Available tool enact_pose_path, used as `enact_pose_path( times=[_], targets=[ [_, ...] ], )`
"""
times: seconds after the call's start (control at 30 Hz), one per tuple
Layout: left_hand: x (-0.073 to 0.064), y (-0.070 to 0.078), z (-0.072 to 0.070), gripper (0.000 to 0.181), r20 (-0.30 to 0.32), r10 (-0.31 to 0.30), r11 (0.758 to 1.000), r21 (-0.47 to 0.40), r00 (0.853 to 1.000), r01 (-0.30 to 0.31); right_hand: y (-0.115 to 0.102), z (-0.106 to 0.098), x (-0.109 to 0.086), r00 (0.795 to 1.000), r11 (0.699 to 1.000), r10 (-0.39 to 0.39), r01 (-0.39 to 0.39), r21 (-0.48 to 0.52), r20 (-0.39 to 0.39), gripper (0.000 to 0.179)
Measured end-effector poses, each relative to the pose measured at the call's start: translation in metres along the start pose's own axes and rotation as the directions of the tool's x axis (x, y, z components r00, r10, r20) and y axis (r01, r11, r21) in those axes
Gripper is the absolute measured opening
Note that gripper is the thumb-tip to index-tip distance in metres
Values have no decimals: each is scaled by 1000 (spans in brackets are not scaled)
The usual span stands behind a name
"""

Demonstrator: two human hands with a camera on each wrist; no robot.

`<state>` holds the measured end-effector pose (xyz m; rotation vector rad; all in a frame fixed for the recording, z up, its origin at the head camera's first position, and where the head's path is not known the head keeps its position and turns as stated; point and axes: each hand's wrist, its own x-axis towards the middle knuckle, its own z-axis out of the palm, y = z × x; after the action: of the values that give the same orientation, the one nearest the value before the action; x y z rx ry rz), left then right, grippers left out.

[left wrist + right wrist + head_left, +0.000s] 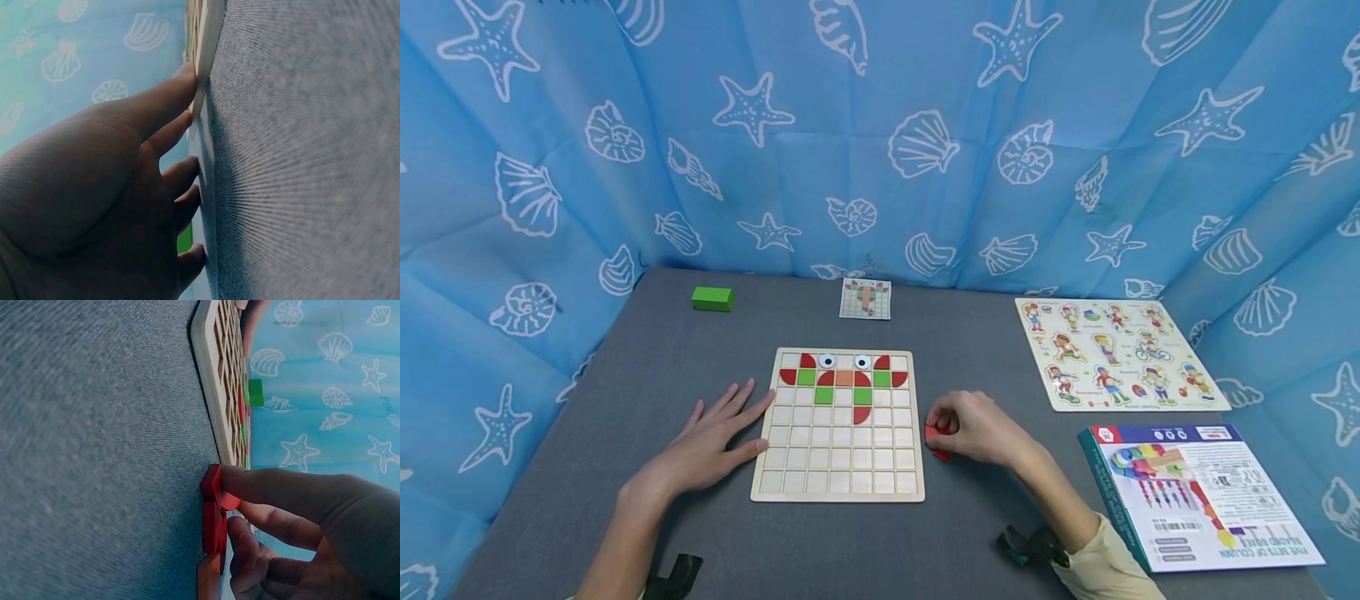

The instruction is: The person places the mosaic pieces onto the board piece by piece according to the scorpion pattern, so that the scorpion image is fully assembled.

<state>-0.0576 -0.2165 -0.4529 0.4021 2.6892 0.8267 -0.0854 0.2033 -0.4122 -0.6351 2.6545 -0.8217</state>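
Observation:
A square wooden grid board (838, 493) lies on the table, its upper rows partly filled with red, green and orange pieces and two eye pieces. Spread out beside the board's left edge is my left hand (707, 446), its thumb (169, 94) and index finger touching that edge. My right hand (977, 429), just past the right edge, pinches a red piece (212, 481) between thumb and fingers. More red pieces (214, 526) and an orange block (208, 578) lie close under the fingers. My fingers partly hide the pinched piece's shape.
A small pattern card (865, 300) lies behind the board. Green blocks (712, 299) sit at the back left. To the right are a picture puzzle board (1112, 354) and a boxed toy set (1206, 500). A blue shell-print curtain (865, 167) hangs around the grey table (760, 550).

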Motion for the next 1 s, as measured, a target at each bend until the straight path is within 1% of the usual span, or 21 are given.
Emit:
enact_pose_path(
  times=[0.17, 0.33, 0.37, 0.43, 0.47, 0.53, 0.57, 0.67, 0.8, 0.9, 0.97, 1.0],
  targets=[
    [2, -5, 3, 79, 7, -6, 1000, 11, 1000, 6, 0, 1, -1, 1000, 1000, -10, 10, 7, 5, 16],
    [3, -10, 6, 77, -6, 8, 1000, 12, 1000, -8, -1, -2, -1, 999, 997, -37, 35, 69, 32, 10],
    [2, -7, 4, 77, -5, 13, 1000, 11, 1000, -13, -1, -3, -1, 998, 996, -48, 45, 81, 36, 9],
    [0, -1, 1, 76, 3, 2, 1000, 21, 1000, -2, -3, -4, 1, 997, 993, -68, 63, 101, 42, 6],
    [1, -1, 1, 76, 3, 1, 1000, 22, 1000, -1, -5, -4, 2, 996, 991, -75, 70, 115, 44, 6],
    [2, -3, 2, 77, 5, -11, 1000, 29, 1000, 11, -9, -4, 6, 995, 987, -92, 85, 136, 46, 5],
    [1, -2, 1, 77, 6, -14, 999, 29, 1000, 14, -11, -3, 8, 994, 986, -97, 89, 143, 46, 5],
    [2, -6, 3, 77, -4, -4, 1000, 10, 1000, 4, -17, -1, 16, 992, 980, -116, 106, 169, 51, 5],
    [-2, 3, -3, 77, 4, 5, 1000, -2, 1000, -5, -26, 2, 28, 986, 972, -158, 144, 184, 60, 8],
    [-2, 3, -3, 77, 6, -1, 1000, -9, 1000, 1, -34, 4, 38, 980, 965, -187, 172, 198, 62, 12],
    [-1, 3, -3, 78, 10, 5, 1000, -10, 1000, -5, -39, 7, 45, 979, 962, -197, 181, 205, 56, 16],
    [-1, 0, -2, 78, 6, 7, 1000, -12, 1000, -7, -41, 8, 49, 978, 960, -203, 188, 208, 51, 17]
  ],
)
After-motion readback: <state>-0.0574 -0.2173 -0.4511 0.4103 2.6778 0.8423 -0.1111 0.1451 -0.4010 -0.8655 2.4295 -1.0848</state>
